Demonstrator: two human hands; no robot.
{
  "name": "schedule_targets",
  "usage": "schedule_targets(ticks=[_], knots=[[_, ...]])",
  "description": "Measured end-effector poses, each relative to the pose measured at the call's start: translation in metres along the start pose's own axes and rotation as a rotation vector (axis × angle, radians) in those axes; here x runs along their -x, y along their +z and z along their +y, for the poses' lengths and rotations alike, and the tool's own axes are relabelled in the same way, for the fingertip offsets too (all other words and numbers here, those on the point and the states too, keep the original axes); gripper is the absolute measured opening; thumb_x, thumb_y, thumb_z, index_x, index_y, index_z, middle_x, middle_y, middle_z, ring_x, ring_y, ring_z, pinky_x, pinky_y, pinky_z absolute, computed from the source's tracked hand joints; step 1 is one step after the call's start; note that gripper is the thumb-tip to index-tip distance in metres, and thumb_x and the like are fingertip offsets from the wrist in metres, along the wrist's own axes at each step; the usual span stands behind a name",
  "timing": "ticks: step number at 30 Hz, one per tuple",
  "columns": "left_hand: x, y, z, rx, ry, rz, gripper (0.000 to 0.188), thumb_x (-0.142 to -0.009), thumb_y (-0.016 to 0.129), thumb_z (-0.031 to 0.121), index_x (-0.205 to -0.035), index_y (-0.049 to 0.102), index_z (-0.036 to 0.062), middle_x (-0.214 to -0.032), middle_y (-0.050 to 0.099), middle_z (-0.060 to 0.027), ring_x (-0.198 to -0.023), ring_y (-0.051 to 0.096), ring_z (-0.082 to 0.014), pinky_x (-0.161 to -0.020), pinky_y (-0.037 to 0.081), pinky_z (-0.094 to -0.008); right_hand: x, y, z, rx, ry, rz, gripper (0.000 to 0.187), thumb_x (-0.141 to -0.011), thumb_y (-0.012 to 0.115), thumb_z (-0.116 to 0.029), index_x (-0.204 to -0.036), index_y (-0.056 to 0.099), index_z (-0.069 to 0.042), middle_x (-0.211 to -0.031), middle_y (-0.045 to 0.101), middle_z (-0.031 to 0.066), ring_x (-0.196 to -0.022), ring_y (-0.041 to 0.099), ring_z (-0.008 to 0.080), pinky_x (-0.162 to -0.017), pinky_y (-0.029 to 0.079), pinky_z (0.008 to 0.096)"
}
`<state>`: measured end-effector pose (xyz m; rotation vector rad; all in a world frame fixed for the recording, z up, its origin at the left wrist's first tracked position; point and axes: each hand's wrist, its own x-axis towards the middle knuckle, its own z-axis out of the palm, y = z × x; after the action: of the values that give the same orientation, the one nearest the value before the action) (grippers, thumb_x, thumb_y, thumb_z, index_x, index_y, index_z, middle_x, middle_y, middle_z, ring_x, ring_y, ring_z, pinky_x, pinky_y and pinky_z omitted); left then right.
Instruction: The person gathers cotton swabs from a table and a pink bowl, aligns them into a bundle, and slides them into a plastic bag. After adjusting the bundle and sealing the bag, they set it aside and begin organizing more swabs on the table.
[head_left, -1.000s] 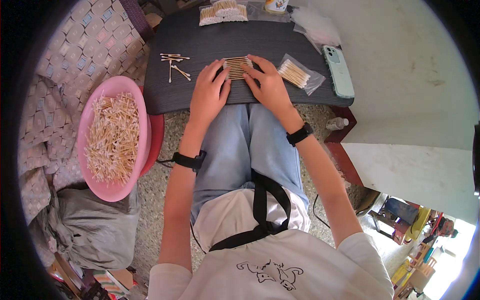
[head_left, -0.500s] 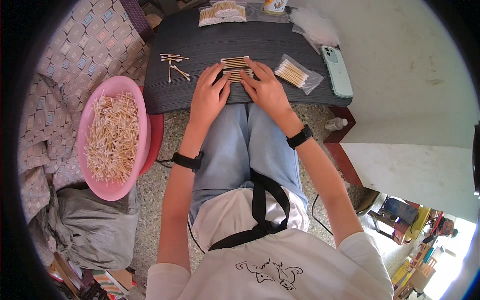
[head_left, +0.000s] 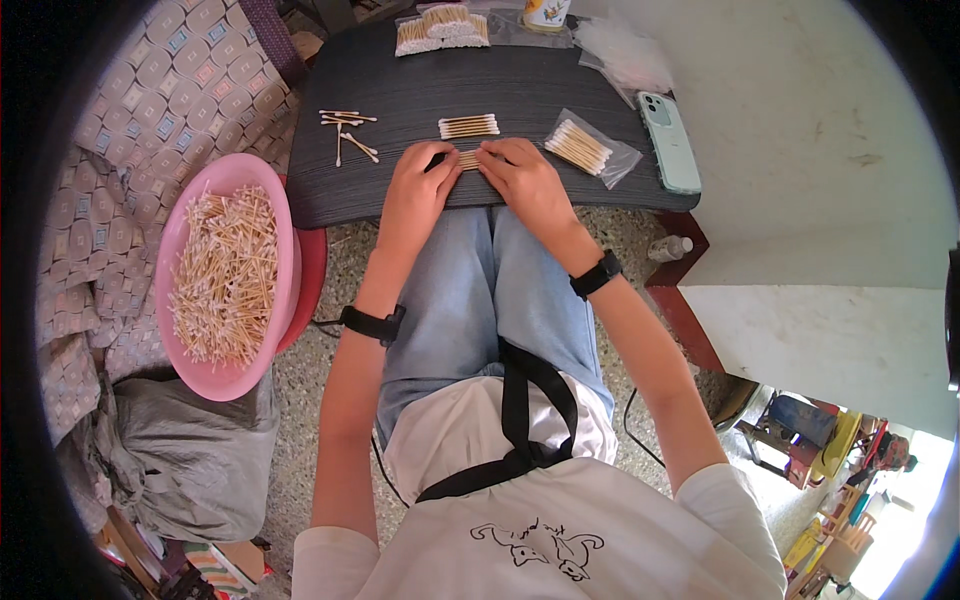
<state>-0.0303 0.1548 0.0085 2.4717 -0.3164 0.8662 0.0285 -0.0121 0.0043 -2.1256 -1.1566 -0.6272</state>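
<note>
Near the front edge of the dark table (head_left: 380, 190), a small row of cotton swabs (head_left: 469, 161) lies crosswise between my two hands. My left hand (head_left: 418, 190) has its fingertips closed on the row's left end. On the right end the fingers of my right hand (head_left: 527, 182) press in the same way, so both sets of tips are hidden. Just beyond my fingers lies another neat row of cotton swabs (head_left: 468, 127), untouched. Several loose swabs (head_left: 346, 120) are scattered to the left. A clear bag of cotton swabs (head_left: 578, 147) lies to the right.
A pink basin (head_left: 284, 290) heaped with swabs stands left, beside the table. Packed swab bags (head_left: 443, 28) and a yellow-white container (head_left: 546, 13) are at the far edge. Clear plastic bags (head_left: 628, 58) and a pale green phone (head_left: 671, 145) lie right, near the wall.
Both hands have drawn back toward me from the farther swab row, which now lies free. Their fingers have come together on the ends of the nearer row.
</note>
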Motion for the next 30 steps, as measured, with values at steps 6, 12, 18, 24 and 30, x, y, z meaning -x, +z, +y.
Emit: schedule_targets(ticks=[6, 12, 18, 24, 30], knots=[[-0.005, -0.005, 0.001, 0.031, -0.058, -0.056, 0.015, -0.077, 0.067, 0.008, -0.092, 0.069, 0.0046, -0.088, 0.06, -0.0085, -0.084, 0.059, -0.0256, -0.073, 0.049, -0.0354, -0.007, -0.008, 0.001, 0.019, -0.011, -0.099, 0.022, -0.074, 0.064, -0.003, -0.097, 0.066, -0.002, -0.088, 0.059, 0.007, -0.084, 0.055, 0.0242, -0.074, 0.049, 0.0348], [-0.005, -0.003, 0.003, -0.011, -0.012, -0.075, 0.014, -0.079, 0.065, 0.009, -0.091, 0.066, 0.0013, -0.087, 0.059, -0.0096, -0.084, 0.058, -0.0268, -0.073, 0.048, -0.0365, -0.012, -0.008, 0.004, 0.035, -0.045, -0.148, 0.02, -0.073, 0.062, -0.003, -0.093, 0.066, -0.003, -0.086, 0.058, 0.0072, -0.084, 0.055, 0.0241, -0.074, 0.049, 0.0343], [-0.005, 0.0, 0.006, -0.119, 0.045, -0.123, 0.015, -0.082, 0.059, 0.007, -0.094, 0.059, -0.0014, -0.093, 0.056, -0.01, -0.089, 0.056, -0.0273, -0.077, 0.048, -0.0376, -0.01, -0.004, 0.002, 0.125, -0.076, -0.128, 0.014, -0.073, 0.062, -0.005, -0.086, 0.063, -0.003, -0.086, 0.058, 0.0069, -0.083, 0.057, 0.0241, -0.073, 0.05, 0.0341], [-0.008, 0.002, 0.006, -0.278, 0.084, -0.205, 0.018, -0.08, 0.055, 0.005, -0.097, 0.057, -0.0021, -0.094, 0.053, -0.0112, -0.09, 0.053, -0.0255, -0.081, 0.046, -0.0348, -0.009, -0.001, 0.002, 0.17, -0.142, -0.051, 0.014, -0.07, 0.057, -0.008, -0.083, 0.061, -0.006, -0.082, 0.056, 0.0048, -0.082, 0.056, 0.0216, -0.075, 0.049, 0.0321], [-0.009, 0.002, 0.004, -0.354, 0.119, -0.279, 0.019, -0.08, 0.051, 0.003, -0.096, 0.056, -0.0032, -0.092, 0.051, -0.0122, -0.09, 0.05, -0.0256, -0.085, 0.044, -0.0337, -0.007, -0.004, 0.002, 0.212, -0.155, -0.042, 0.017, -0.071, 0.058, -0.007, -0.088, 0.061, -0.003, -0.086, 0.058, 0.0068, -0.085, 0.058, 0.0227, -0.076, 0.049, 0.0332]])
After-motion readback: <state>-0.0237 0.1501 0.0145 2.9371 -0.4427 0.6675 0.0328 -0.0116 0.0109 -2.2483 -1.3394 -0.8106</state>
